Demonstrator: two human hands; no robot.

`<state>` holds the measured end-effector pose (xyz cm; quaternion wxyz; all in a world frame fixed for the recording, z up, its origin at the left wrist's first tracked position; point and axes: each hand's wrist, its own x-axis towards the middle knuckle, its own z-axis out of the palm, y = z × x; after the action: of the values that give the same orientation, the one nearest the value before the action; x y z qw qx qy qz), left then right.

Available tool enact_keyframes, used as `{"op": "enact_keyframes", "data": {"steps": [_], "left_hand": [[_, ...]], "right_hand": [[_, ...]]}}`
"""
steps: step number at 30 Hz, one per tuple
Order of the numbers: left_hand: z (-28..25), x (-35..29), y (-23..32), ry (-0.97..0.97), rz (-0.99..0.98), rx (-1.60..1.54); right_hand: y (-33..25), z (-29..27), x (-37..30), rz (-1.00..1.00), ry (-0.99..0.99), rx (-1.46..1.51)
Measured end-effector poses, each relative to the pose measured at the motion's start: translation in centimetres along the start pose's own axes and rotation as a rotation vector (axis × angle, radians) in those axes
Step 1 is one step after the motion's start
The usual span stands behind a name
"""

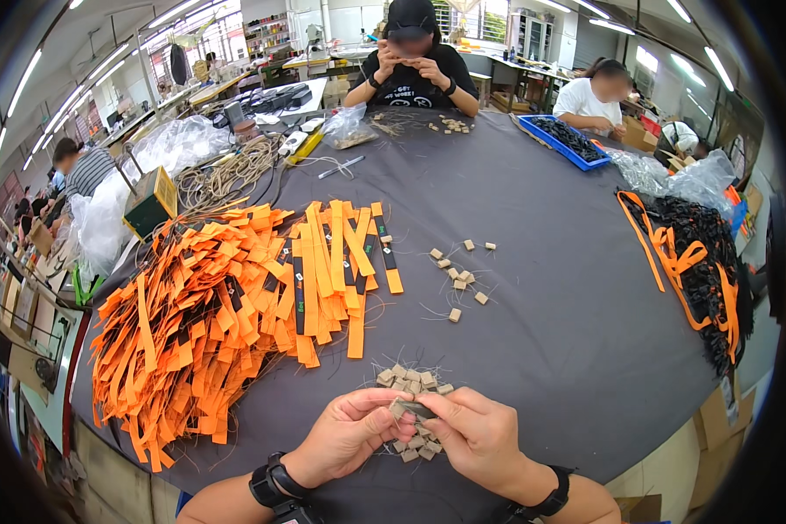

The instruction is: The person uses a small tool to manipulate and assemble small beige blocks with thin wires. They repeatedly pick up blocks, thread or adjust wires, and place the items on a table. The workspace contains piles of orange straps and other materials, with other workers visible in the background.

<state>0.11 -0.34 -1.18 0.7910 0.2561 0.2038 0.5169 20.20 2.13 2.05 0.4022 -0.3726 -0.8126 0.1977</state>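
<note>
**Trainee:** Fingers [400, 417] first: what state are they in?

**Instructor:** Both sets are pinched on one small tan tag [403, 407]. The left hand [349, 434] and right hand [473, 434] meet at it, thumbs on top, so the piece is braced from both sides and raised just above the bench [541, 218].

**Trainee:** Why hold it there?

**Instructor:** Probably for reach. Directly beneath lies a heap of tan tags [410, 380] with thin strings, touching the knuckles, so supply is at hand.

**Trainee:** And farther out?

**Instructor:** A loose scatter of tags [459, 278] sits toward the centre, well apart from the heap. To the left, orange strips [227, 306] are fanned in a broad pile, near but clear of the hands. Across the bench another person [410, 61] works, hands raised.
</note>
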Motion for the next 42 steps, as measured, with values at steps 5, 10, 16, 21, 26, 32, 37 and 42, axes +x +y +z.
{"op": "enact_keyframes", "data": {"steps": [5, 10, 16, 21, 26, 32, 37, 42], "left_hand": [[-0.2, 0.2, 0.1, -0.028, 0.015, -0.004], [-0.2, 0.2, 0.1, -0.058, 0.022, 0.0], [-0.3, 0.2, 0.1, -0.059, 0.024, 0.018], [-0.3, 0.1, 0.0, -0.061, 0.023, 0.01], [-0.2, 0.1, -0.1, -0.05, 0.029, 0.02], [0.3, 0.1, 0.7, 0.019, 0.022, 0.159], [7.0, -3.8, 8.9, 0.15, 0.119, 1.157], [12.1, -3.6, 12.4, 0.141, 0.089, 1.638]], "right_hand": [[-1.4, -0.7, 0.6, -0.031, 0.006, -0.093], [-1.2, -0.5, 0.6, -0.105, 0.022, -0.113], [-1.2, -0.5, 0.7, -0.108, 0.021, -0.104], [-1.2, -0.3, 0.5, -0.091, 0.024, -0.067], [-0.6, 0.0, -0.2, -0.025, -0.014, -0.01], [-0.6, -1.8, 0.6, 0.129, -0.087, 0.057], [0.9, -9.3, 1.1, 0.346, -0.087, 0.292], [4.9, -11.6, 0.5, 0.685, -0.042, 0.798]]}}
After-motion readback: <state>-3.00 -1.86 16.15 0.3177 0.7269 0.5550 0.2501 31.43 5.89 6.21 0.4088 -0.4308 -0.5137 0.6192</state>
